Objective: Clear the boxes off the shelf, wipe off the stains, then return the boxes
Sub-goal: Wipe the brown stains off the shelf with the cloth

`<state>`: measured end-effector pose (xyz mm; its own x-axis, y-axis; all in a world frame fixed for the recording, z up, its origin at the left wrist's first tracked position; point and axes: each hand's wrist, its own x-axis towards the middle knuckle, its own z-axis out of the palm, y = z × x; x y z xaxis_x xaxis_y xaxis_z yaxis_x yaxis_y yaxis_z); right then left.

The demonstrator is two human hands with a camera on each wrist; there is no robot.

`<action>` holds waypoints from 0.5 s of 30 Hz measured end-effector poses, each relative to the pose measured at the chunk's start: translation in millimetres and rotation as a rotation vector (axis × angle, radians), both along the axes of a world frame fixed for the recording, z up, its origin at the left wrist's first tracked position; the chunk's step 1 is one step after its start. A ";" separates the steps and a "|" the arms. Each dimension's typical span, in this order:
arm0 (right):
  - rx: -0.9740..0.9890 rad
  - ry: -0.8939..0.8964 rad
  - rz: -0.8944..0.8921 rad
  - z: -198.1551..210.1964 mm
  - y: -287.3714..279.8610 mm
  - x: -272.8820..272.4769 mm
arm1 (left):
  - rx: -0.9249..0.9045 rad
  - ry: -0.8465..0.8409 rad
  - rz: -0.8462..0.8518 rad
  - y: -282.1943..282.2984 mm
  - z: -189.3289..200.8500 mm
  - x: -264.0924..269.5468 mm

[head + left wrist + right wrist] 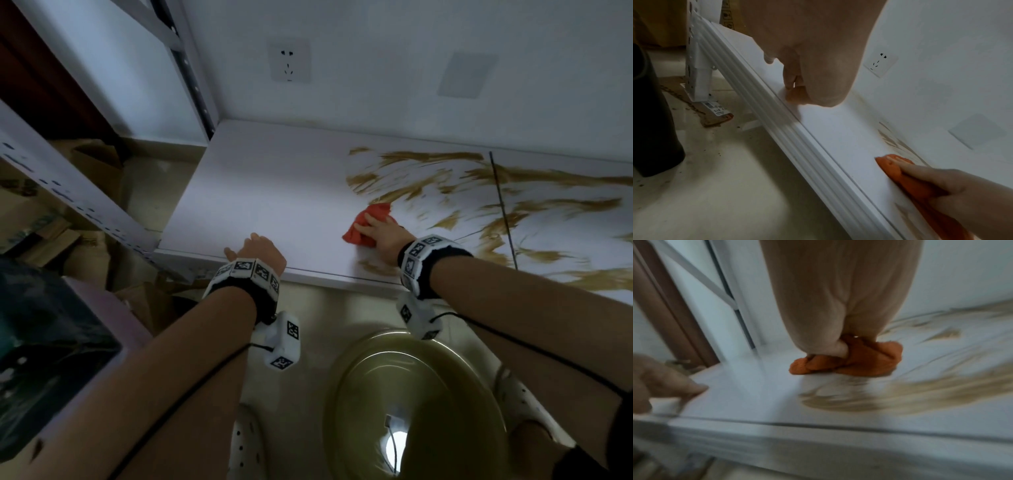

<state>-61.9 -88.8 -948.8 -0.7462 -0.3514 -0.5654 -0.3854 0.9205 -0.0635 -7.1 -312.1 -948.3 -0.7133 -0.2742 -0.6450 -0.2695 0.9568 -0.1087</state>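
Wiping step in hand, judged part done; boxes off the shelf (260,178), none clearly seen. Nearest, at shelf's front edge: left hand (258,250), fingers loosely curled, tips resting on the shelf, holding nothing. Further in: right hand (380,233), fingers pressing and clutching bunched orange cloth (363,224) on the shelf. Beyond and rightward: brown stains (513,205), widespread. Next: strokes across these, probably firm.

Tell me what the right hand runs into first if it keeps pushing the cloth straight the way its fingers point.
The right hand, gripping the orange cloth, points up-left across the shelf. Ahead looks like bare white board, then probably the back wall; depth is unclear.
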 end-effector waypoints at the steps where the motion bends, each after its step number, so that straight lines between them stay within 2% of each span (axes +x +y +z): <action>1: -0.003 0.002 -0.010 0.6 -6.2 0.9 | 0.001 0.000 0.016 1.0 -0.3 -0.8; 5: -0.100 0.006 0.023 -0.6 -34.0 16.0 | -0.002 0.028 0.039 5.2 -0.6 -4.0; 9: -0.158 0.005 0.169 -3.0 -51.7 39.1 | -0.016 0.089 0.058 11.4 2.6 -3.6; 13: -0.214 -0.040 0.202 -7.7 -31.9 37.7 | 0.009 0.064 0.076 15.9 5.2 -4.1; 15: -0.242 -0.019 0.129 -10.2 -16.8 32.6 | 0.032 0.096 0.097 14.9 4.7 -3.4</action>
<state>-29.3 -105.6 -959.0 -0.6763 -0.5694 -0.4673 -0.4951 0.8211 -0.2839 -10.4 -297.3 -943.6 -0.7435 -0.3250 -0.5844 -0.3686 0.9284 -0.0473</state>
